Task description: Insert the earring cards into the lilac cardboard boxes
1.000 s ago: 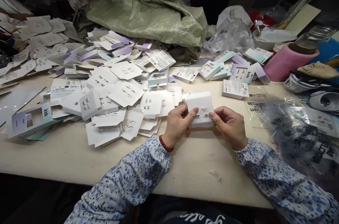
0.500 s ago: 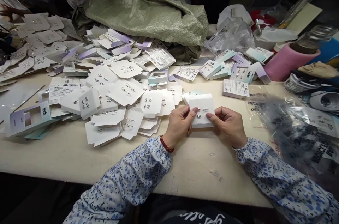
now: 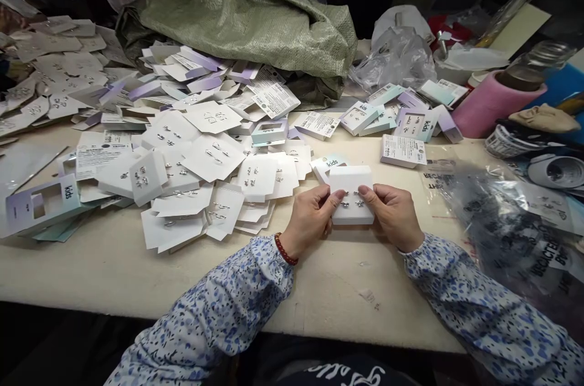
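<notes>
Between my two hands is a white earring card (image 3: 351,179) with small silver earrings on its face. My left hand (image 3: 306,214) grips its left edge, thumb on the front near an earring. On the right side my right hand (image 3: 393,213) pinches the same card, its thumb also pressed on the front; the fingers behind are hidden. Just beyond the card lies a small "kids" box (image 3: 329,165), partly covered by it. To the left spreads a heap of white earring cards (image 3: 213,157), many bearing silver earrings.
Flat window boxes (image 3: 42,206) lie at the left. A green woven sack (image 3: 246,15) lies across the back. Filled boxes (image 3: 403,151) sit at the back right, near a pink roll (image 3: 497,105). Printed plastic bags (image 3: 511,234) cover the right side of the table.
My right thumb has shifted inward and up along the card's front, and the card has moved slightly right and down. The view has shifted a little.
</notes>
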A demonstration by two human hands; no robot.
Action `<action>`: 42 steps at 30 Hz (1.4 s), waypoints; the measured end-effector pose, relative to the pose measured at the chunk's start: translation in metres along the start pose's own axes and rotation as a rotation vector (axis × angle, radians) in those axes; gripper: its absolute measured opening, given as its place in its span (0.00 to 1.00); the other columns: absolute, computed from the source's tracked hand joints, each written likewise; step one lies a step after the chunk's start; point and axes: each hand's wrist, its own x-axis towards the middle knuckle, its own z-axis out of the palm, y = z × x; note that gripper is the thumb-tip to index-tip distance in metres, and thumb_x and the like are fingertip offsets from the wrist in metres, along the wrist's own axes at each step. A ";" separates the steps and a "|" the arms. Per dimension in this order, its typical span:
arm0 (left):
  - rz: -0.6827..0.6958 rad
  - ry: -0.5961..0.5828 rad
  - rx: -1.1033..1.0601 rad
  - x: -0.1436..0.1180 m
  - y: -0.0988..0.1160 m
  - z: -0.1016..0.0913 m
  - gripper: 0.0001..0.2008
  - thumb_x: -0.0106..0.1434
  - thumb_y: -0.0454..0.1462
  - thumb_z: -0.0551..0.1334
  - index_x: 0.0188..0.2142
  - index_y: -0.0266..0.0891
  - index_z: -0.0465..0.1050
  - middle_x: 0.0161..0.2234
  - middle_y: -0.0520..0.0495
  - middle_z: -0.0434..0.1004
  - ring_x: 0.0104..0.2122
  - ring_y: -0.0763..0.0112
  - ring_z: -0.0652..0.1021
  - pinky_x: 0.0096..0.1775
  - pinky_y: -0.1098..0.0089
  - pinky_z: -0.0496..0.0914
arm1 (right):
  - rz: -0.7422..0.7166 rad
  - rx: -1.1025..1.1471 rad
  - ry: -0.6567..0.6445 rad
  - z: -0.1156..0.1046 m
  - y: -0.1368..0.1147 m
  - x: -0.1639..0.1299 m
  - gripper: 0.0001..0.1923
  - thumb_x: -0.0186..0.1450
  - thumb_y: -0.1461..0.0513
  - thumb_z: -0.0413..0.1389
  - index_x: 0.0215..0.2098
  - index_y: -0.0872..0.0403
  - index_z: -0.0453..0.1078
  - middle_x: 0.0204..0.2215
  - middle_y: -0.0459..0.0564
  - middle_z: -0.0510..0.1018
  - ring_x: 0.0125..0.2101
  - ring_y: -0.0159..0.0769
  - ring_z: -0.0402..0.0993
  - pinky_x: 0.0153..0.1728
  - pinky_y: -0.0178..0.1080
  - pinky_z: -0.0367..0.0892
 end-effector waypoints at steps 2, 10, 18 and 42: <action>-0.014 -0.012 -0.018 0.000 -0.001 0.000 0.23 0.64 0.55 0.62 0.26 0.39 0.67 0.13 0.58 0.62 0.10 0.77 0.67 0.12 0.76 0.60 | -0.007 -0.003 -0.015 0.000 -0.001 -0.001 0.30 0.62 0.41 0.60 0.16 0.54 0.62 0.16 0.43 0.61 0.19 0.27 0.55 0.16 0.32 0.53; 0.030 -0.072 0.002 0.000 -0.002 -0.003 0.19 0.62 0.51 0.67 0.30 0.36 0.72 0.16 0.56 0.67 0.13 0.78 0.68 0.13 0.76 0.62 | -0.007 0.016 0.011 -0.001 0.005 -0.001 0.30 0.62 0.41 0.59 0.17 0.55 0.65 0.16 0.45 0.62 0.19 0.28 0.56 0.17 0.33 0.53; 0.168 0.119 0.174 0.004 0.000 -0.011 0.25 0.68 0.49 0.62 0.58 0.37 0.68 0.47 0.39 0.76 0.24 0.77 0.77 0.24 0.72 0.75 | -0.157 -0.139 0.060 -0.005 0.007 -0.002 0.28 0.67 0.43 0.55 0.19 0.54 0.67 0.16 0.46 0.66 0.19 0.31 0.60 0.18 0.35 0.56; 0.587 0.012 1.088 -0.002 0.009 0.003 0.34 0.58 0.46 0.68 0.58 0.30 0.62 0.50 0.35 0.73 0.46 0.51 0.73 0.47 0.54 0.70 | -0.227 -0.265 0.067 -0.009 0.003 -0.002 0.28 0.70 0.45 0.53 0.20 0.54 0.71 0.15 0.47 0.70 0.16 0.30 0.62 0.16 0.35 0.56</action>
